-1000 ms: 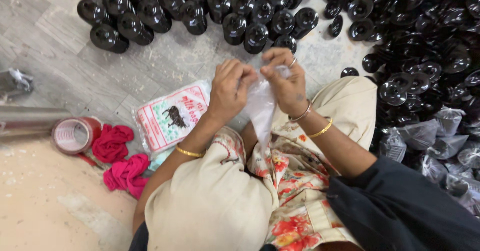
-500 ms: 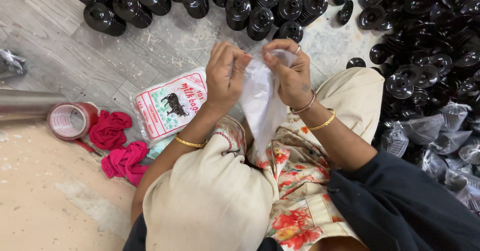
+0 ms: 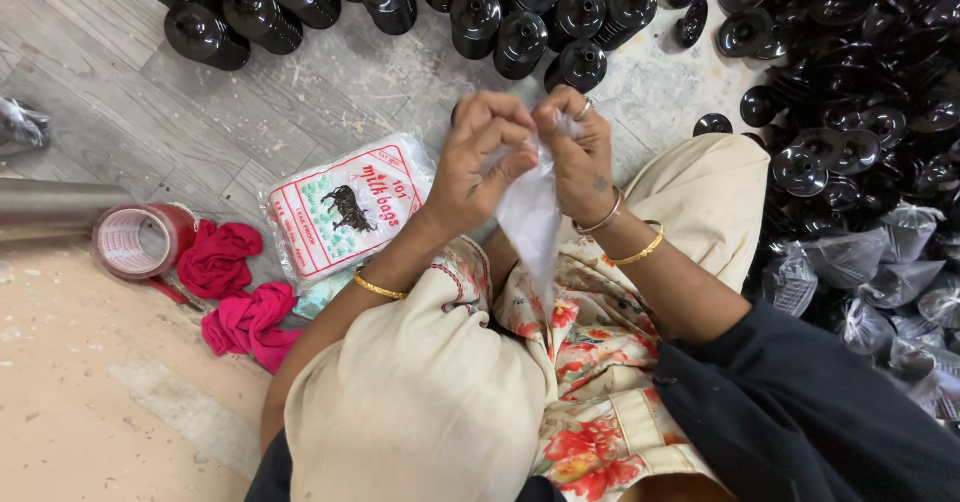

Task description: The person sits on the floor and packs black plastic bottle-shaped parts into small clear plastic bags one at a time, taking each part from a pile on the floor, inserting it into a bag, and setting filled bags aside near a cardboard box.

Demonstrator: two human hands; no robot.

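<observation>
My left hand (image 3: 483, 152) and my right hand (image 3: 578, 152) meet above my lap, both pinching the top edge of a thin clear plastic bag (image 3: 530, 224) that hangs down between my knees. Fingers of both hands are closed on the bag's mouth. A gold bangle sits on each wrist. On the floor just left of my left hand lies a flat pack of plastic bags (image 3: 345, 207) with red and green print and a cow picture.
Black round plastic parts (image 3: 520, 32) stand in rows along the top, with a big heap (image 3: 860, 92) at the right. Bagged parts (image 3: 880, 262) lie right of my knee. Left: a roll of red tape (image 3: 140, 240), pink cloths (image 3: 235, 292), a metal cylinder (image 3: 45, 207).
The view has shifted slightly. Both hands stay together on the bag's top, fingers working at its mouth; the bag hangs a little lower between my knees.
</observation>
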